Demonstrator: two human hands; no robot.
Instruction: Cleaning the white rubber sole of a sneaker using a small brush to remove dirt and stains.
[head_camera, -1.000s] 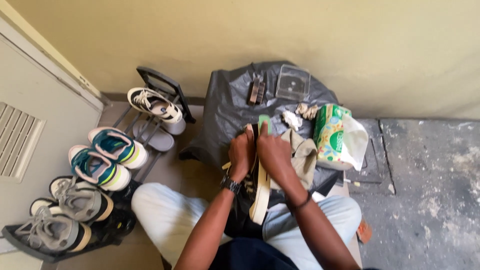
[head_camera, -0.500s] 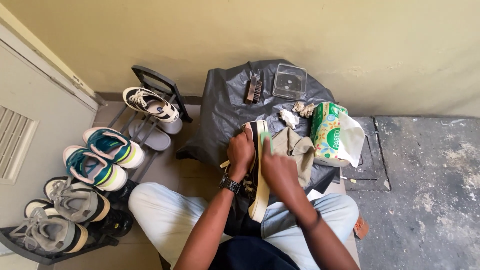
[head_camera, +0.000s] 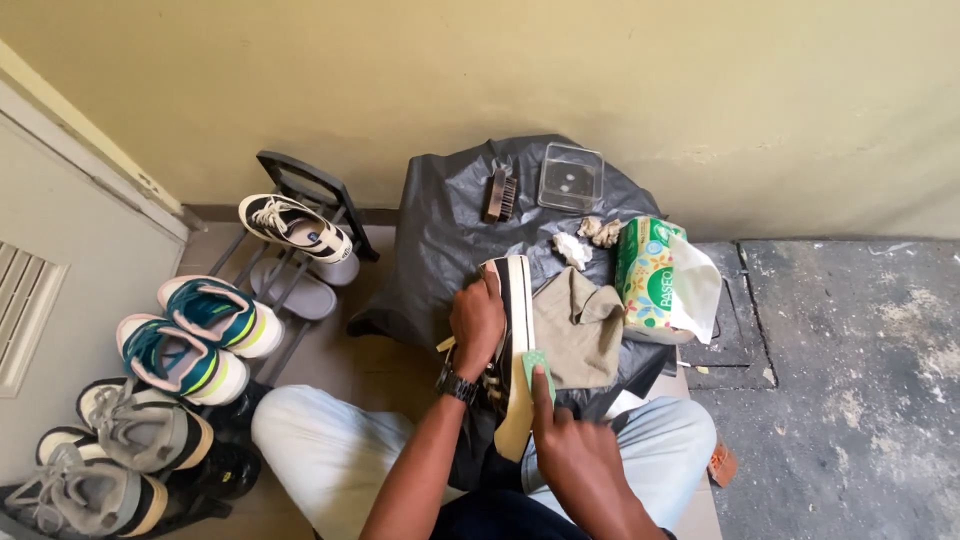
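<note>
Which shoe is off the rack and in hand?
The black shoe with the cream sole, held on its side by the left hand over the black sheet; every other shoe sits on the rack.

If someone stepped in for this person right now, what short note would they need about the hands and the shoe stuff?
Left hand: grips the black shoe on its side, pale sole facing right.
Right hand: presses a small green pad against the sole's edge.
Nearby on the black sheet: olive cloth, brush, clear box, crumpled tissues, tissue pack.
Done: cannot tell how much of the sole is clean.
Left: other shoes sit on the rack to the left.
</note>
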